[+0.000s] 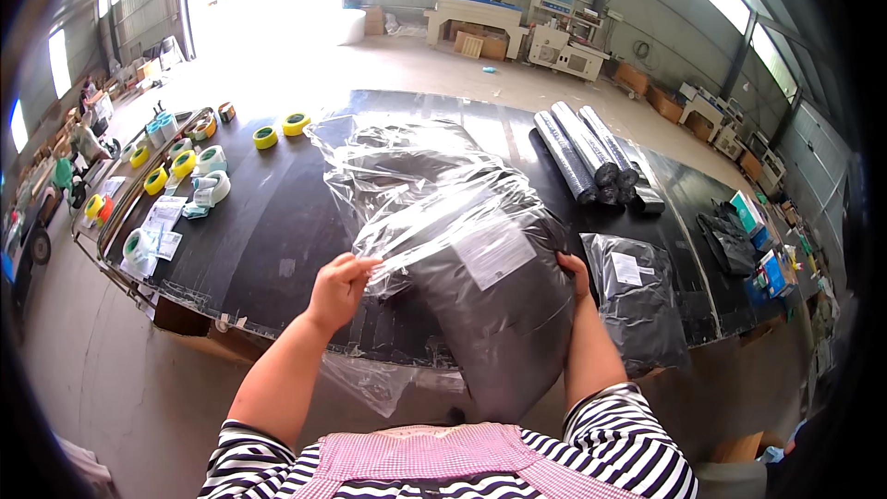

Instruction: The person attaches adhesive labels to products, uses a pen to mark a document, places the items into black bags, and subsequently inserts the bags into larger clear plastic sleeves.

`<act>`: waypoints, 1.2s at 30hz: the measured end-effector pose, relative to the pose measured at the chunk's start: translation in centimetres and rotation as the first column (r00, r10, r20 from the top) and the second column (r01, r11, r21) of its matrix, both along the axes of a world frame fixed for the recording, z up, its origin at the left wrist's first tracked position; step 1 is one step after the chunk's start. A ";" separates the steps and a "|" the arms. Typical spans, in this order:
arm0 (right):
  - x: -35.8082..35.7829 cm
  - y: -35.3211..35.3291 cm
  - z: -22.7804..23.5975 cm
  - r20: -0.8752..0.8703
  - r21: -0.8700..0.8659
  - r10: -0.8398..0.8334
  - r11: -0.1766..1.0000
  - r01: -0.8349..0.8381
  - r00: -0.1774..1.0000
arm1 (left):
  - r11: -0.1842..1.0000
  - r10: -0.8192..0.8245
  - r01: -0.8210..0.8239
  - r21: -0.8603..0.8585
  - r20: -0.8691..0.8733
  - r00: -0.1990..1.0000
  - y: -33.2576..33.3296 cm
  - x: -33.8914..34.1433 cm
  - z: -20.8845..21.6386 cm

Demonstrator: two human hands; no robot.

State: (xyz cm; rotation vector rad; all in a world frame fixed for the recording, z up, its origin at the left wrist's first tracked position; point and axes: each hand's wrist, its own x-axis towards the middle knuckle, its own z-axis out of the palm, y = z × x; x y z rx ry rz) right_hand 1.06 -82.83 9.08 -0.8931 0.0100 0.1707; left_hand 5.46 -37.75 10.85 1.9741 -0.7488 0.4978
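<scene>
A full, dark plastic package (504,323) lies in front of me, its near end hanging over the table's edge. A pale label (494,254) shows on its top. Crumpled clear plastic bag (407,194) covers its far part and spreads away from me. With fingers pinched, my left hand (340,291) holds the edge of the clear bag at the package's left side. My right hand (575,275) grips the package's right side, its fingers partly hidden against the dark plastic.
A flat labelled black package (637,305) lies right of my right hand. Beyond it are stacked rolls (582,148) of silvery-black film. Tape rolls (183,164) and papers (162,222) cover the left end of the black table (268,249). Machines (476,18) stand at the far wall.
</scene>
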 end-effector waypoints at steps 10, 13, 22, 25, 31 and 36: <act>2.0 1.7 -7.3 0.200 0.484 0.004 0.869 -0.102 0.980 | 0.871 0.282 -0.383 0.307 0.326 0.902 1.4 9.4 -2.7; 4.7 4.9 -5.9 0.215 0.532 0.053 0.831 -0.163 0.975 | 0.822 0.441 -0.535 0.196 0.376 0.815 1.1 11.6 -0.3; -0.1 9.9 0.6 -0.276 0.299 0.068 0.954 0.019 0.959 | 0.943 -0.255 0.268 -0.197 0.086 0.963 -1.6 -0.7 3.5; -1.3 10.3 -7.5 -0.361 0.299 0.072 0.953 0.042 0.930 | 0.823 -0.568 0.568 0.002 0.050 0.822 -1.1 -6.1 -0.4; 8.8 12.7 -3.5 -0.213 0.332 0.049 0.943 0.025 0.976 | 0.916 -0.289 0.311 -0.253 0.120 0.950 0.2 -9.9 -1.9; 19.6 12.6 -4.7 -0.122 0.360 -0.276 0.883 0.301 0.953 | 0.946 -0.116 0.174 -0.273 0.215 0.970 0.1 -9.3 -0.7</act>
